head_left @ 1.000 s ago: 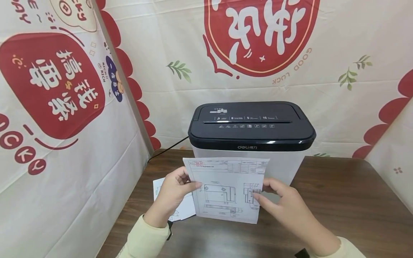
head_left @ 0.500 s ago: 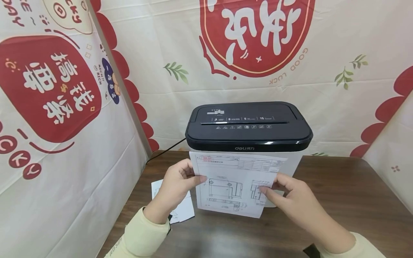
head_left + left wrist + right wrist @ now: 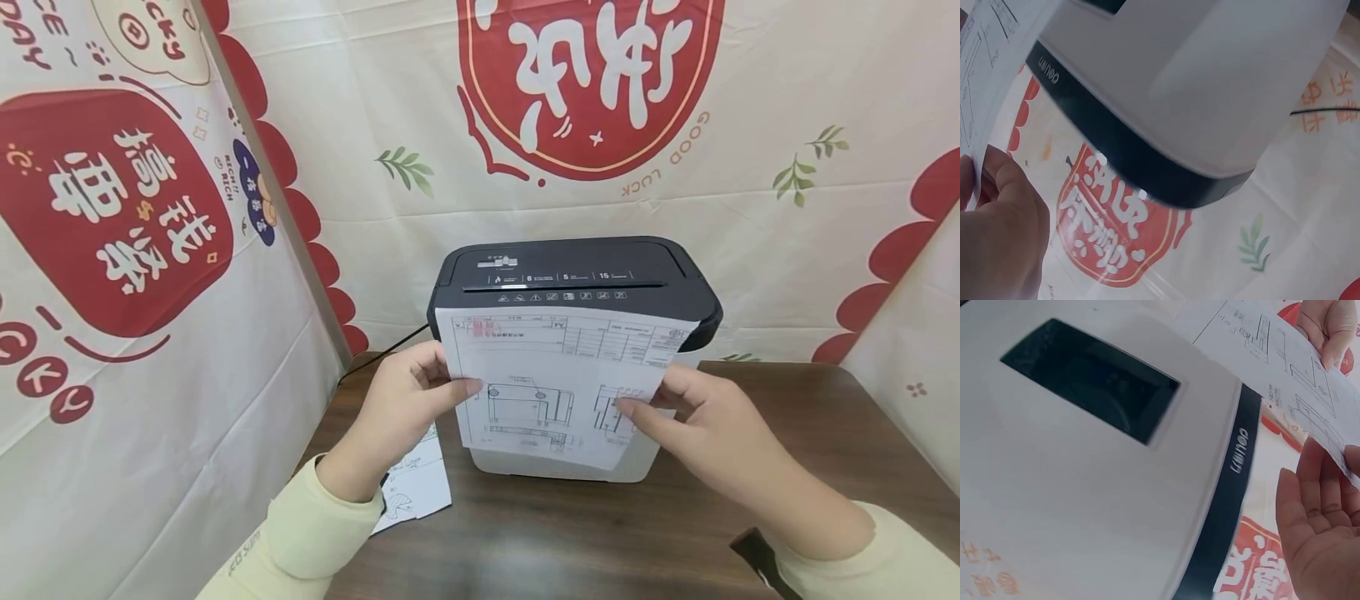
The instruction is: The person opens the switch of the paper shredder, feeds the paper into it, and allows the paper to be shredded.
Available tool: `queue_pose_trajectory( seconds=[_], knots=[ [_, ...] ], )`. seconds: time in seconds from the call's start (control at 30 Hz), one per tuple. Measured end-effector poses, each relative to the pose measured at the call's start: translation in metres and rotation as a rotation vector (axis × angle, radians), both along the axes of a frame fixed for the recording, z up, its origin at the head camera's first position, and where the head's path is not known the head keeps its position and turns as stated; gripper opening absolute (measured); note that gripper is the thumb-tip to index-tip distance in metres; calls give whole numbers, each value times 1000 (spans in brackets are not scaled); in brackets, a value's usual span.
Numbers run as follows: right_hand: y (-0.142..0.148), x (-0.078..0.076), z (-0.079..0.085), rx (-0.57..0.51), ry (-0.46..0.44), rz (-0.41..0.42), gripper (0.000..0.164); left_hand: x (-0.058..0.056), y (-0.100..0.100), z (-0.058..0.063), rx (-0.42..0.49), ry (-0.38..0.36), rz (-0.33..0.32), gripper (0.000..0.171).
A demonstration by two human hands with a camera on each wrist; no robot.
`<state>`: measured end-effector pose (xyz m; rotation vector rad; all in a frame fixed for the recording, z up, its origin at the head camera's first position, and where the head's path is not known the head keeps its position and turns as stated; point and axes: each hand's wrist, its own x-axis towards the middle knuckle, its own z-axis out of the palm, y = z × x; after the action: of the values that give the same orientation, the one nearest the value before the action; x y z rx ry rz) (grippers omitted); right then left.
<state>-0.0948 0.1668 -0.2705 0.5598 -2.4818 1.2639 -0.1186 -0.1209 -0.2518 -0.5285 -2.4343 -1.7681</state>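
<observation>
A white sheet of paper [image 3: 547, 367] with printed line drawings, a table and a red stamp is held up in front of the paper shredder [image 3: 577, 267]. My left hand [image 3: 401, 412] pinches its left edge between thumb and fingers. At the opposite edge my right hand [image 3: 705, 425] pinches it the same way. The sheet's top edge overlaps the front of the shredder's black lid, below the feed slot [image 3: 564, 287]. In the right wrist view the paper [image 3: 1291, 369] spans both hands, and the shredder's white bin has a dark window [image 3: 1094, 381].
More printed paper [image 3: 416, 483] lies on the brown wooden table [image 3: 555, 542], partly behind the left forearm. A black cord [image 3: 382, 354] runs left from the shredder. Printed cloth [image 3: 360, 83] hangs behind and at the left.
Both hands have raised the sheet, so its top edge now covers the front of the shredder's lid and the lower bin shows beneath it. The head view has shifted slightly.
</observation>
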Motion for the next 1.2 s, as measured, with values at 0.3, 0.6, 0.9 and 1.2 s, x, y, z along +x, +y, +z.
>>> queue_pose_trajectory(
  seconds=[0.3, 0.6, 0.9, 1.2],
  knots=[
    [6, -6, 29, -21, -4, 54, 26, 2, 1, 30, -28, 42, 3, 23],
    [15, -17, 61, -17, 9, 100, 31, -1, 6, 63, -69, 127, 17, 22],
    [23, -35, 86, -48, -9, 87, 33, -10, 14, 88, -104, 186, 53, 23],
    [23, -54, 114, -9, 58, 57, 30, -27, 19, 107, -97, 237, 87, 21]
  ],
)
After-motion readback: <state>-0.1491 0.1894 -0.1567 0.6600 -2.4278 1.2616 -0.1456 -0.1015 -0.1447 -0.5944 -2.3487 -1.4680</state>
